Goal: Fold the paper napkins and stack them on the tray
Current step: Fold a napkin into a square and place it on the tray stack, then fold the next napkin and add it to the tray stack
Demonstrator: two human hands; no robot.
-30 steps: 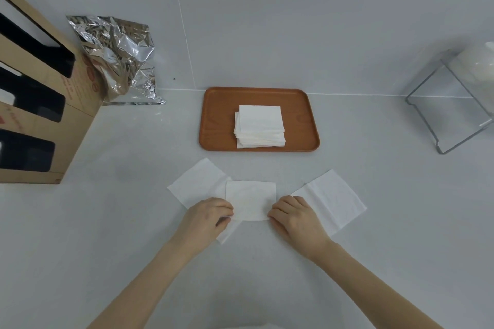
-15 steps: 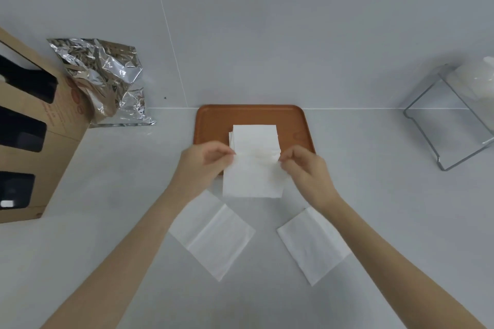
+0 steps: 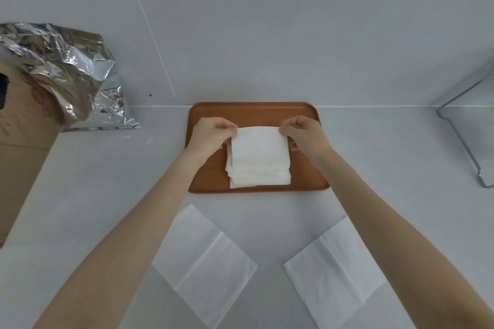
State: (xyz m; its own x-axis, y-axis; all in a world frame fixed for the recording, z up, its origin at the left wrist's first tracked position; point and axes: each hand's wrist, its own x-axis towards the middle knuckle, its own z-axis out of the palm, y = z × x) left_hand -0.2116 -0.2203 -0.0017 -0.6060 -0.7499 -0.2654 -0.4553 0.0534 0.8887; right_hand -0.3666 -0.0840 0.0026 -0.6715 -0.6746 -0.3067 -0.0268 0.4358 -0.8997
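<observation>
A brown tray (image 3: 307, 168) lies against the back wall, with a stack of folded white napkins (image 3: 259, 177) on it. A folded napkin (image 3: 259, 143) rests over the top of that stack. My left hand (image 3: 211, 135) pinches its far left corner and my right hand (image 3: 304, 133) pinches its far right corner. Two unfolded white napkins lie on the counter nearer to me: one at the left (image 3: 205, 259) and one at the right (image 3: 336, 270), each partly under a forearm.
A crumpled silver foil bag (image 3: 66, 75) leans at the back left beside a brown cardboard box (image 3: 21, 147). A clear acrylic stand (image 3: 470, 136) sits at the right edge. The white counter meets the wall just behind the tray.
Both hands lifted the folded napkin off the counter and carried it forward onto the stack on the tray. The view has moved closer to the tray.
</observation>
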